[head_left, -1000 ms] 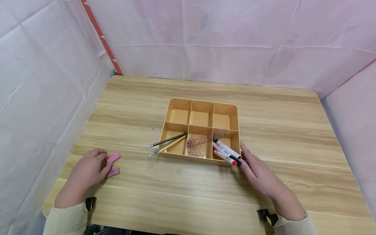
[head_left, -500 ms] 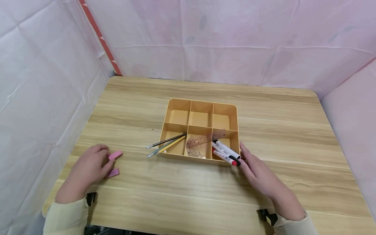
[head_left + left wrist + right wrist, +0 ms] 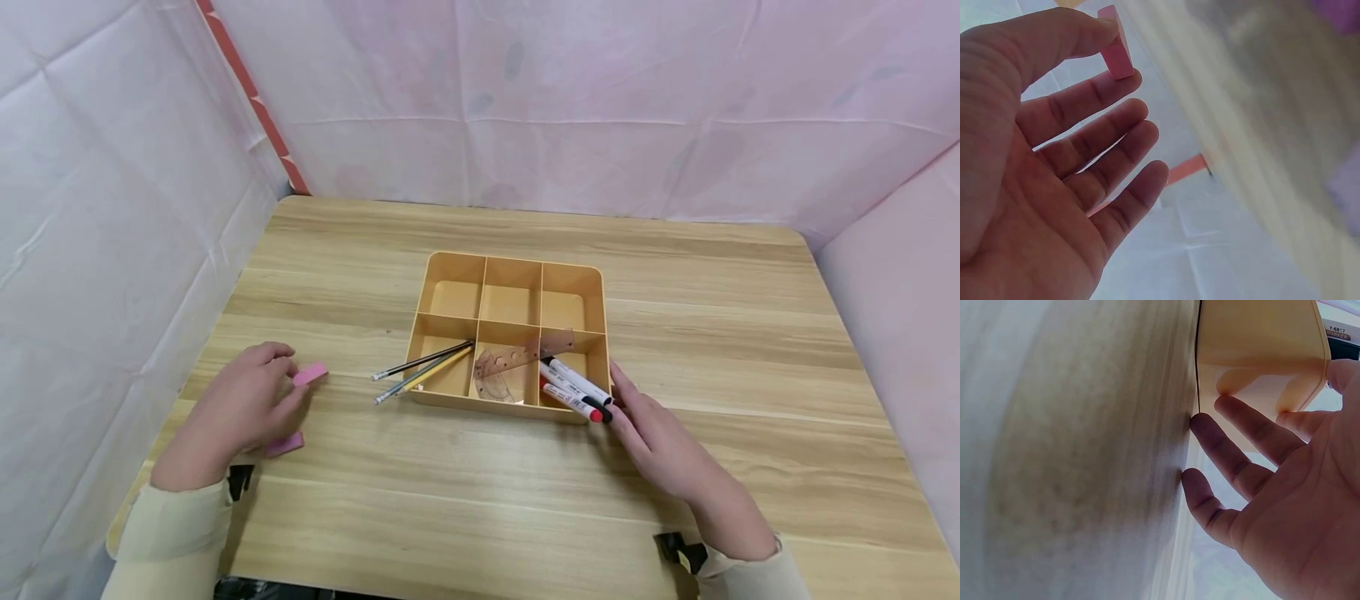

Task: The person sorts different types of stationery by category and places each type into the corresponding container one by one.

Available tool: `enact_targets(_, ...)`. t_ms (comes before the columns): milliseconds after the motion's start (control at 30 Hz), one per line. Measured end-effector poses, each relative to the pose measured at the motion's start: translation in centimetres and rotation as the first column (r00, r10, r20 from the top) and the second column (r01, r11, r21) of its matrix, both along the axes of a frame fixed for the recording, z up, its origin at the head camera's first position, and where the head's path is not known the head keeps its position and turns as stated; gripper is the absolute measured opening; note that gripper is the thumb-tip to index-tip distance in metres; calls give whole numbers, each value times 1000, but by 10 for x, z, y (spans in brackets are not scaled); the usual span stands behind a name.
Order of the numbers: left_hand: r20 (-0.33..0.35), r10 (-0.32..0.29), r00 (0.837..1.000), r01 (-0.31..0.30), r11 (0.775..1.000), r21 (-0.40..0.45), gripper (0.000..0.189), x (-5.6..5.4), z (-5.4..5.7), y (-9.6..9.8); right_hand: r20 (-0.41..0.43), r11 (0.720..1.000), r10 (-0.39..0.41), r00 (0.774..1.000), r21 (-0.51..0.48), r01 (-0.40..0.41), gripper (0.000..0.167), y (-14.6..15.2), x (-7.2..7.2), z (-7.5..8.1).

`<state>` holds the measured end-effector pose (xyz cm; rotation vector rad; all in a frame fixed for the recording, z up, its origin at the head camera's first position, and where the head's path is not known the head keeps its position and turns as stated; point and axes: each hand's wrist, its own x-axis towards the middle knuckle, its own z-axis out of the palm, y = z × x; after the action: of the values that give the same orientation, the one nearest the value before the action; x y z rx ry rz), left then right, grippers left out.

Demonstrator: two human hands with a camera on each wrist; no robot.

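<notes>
At the left of the table my left hand (image 3: 243, 400) pinches a pink eraser (image 3: 310, 374) between thumb and index finger; in the left wrist view the eraser (image 3: 1116, 44) is held clear of the table, the other fingers spread loosely. A second, purplish-pink eraser (image 3: 285, 444) lies on the table below that hand. Fingers of my right hand (image 3: 663, 442) rest lightly against the right side of the yellow compartment tray (image 3: 495, 406). From the right wrist view, the fingertips touch the tray's wall (image 3: 1260, 356) and are only slightly bent. Its thumb is near the marker ends.
Several pencils (image 3: 427, 371) lean out of the tray's front-left compartment. A clear ruler (image 3: 517, 357) and a protractor (image 3: 492, 385) lie at the front middle. Markers (image 3: 573, 387) stick out over the front-right corner. Two purple blurs appear at the left wrist view's right edge.
My left hand has lifted the pink eraser and moved it away from me and slightly right. The second eraser stays on the table. My right hand and the tray hold nearly still.
</notes>
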<state>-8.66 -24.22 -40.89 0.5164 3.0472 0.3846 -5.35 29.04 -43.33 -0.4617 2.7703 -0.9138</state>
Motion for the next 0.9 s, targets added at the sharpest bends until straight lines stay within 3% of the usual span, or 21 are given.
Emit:
enact_targets(200,-107,-92,990,93,996,4,18,-12,9,5,-8,1000,7,1000,-3,-7,65,0,0,1)
enact_targets(467,-248,-168,954,181,983,30,14,-28,17,15,0,1000,5,1000,13,-5,64,1,0,0)
enact_targets(600,-262,-191,946,206,978,31,15,-33,23,19,17,1000,1,1000,22,-2,64,1,0,-1)
enact_targets(900,-250,-217,944,226,974,9,15,-44,31,31,-11,1000,-3,1000,10,3,64,-1,2,0)
